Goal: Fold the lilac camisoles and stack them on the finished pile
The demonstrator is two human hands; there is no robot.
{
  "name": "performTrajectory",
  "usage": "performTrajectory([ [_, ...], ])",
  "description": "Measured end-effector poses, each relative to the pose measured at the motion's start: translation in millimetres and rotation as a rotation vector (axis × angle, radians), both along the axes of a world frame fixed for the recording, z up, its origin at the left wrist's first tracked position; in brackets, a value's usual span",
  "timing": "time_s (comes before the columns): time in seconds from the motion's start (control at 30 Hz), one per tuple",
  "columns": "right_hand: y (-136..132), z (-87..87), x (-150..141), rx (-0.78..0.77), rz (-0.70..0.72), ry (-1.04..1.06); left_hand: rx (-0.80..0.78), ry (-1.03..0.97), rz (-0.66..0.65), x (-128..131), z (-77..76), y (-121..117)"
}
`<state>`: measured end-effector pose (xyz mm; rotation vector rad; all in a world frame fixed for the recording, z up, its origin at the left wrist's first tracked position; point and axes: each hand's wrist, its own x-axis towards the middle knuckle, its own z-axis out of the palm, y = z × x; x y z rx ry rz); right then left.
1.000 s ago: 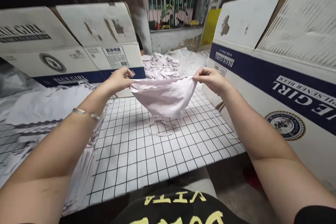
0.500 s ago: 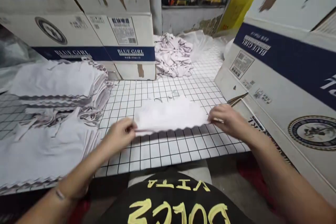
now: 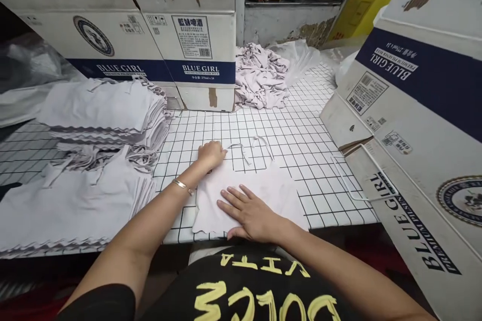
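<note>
A pale pink camisole top (image 3: 280, 193) lies flat at the table's front edge, its wavy hem toward me and two thin straps (image 3: 265, 146) stretching away. My left hand (image 3: 211, 154) is closed at its upper left corner, where one strap comes out by the thumb; the exact pinch is partly hidden. Flat on the middle of the cloth rests my right hand (image 3: 250, 213), fingers spread and palm down. To the left, matching tops are piled in two stacks, a nearer stack (image 3: 75, 205) and a farther stack (image 3: 98, 108).
Large white and blue cartons stand on both sides, a left carton (image 3: 143, 42) behind the stacks and a right carton (image 3: 399, 105). A crumpled heap of pink garments (image 3: 261, 77) lies at the back beside clear plastic (image 3: 301, 60). A grid-patterned cloth (image 3: 320, 155) covers the table.
The camisole top, held up between both hands a second ago, came down onto the table. My right hand moved left from its corner onto the cloth; my left hand shifted to the upper corner.
</note>
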<state>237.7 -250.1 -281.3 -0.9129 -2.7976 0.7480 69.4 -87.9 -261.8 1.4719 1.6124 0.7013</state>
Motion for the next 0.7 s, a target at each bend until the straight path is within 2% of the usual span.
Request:
performTrajectory([
  [0.07, -2, -5.9, 2, 0.006, 0.009, -0.002, -0.104, -0.145, -0.018, 3, -0.9, 11],
  [0.2, -3, -1.4, 11, -0.011, 0.02, 0.003, -0.31, -0.432, -0.074, -3, 11.1, 28],
  [0.27, -2, 1.6, 11, -0.031, 0.023, 0.005, -0.353, -0.577, -0.062, -6, 18.6, 40],
  [0.37, -3, 2.6, 9, -0.066, 0.022, 0.019, -0.335, -0.734, -0.012, -6, 30.7, 64],
  [0.47, -3, 2.7, 9, -0.115, 0.012, 0.056, -0.283, -0.83, 0.026, -2, 47.0, 80],
  [0.57, 4, 8.8, 13, -0.26, -0.027, 0.164, -0.095, -0.854, -0.007, 5, 65.1, 72],
  [0.63, 19, 17.9, 18, -0.455, -0.177, 0.351, 0.125, -0.804, -0.15, 9, 74.4, 50],
  [0.7, 40, 29.4, 25, -0.684, -0.396, 0.634, 0.322, -0.652, -0.383, 10, 79.8, 21],
])
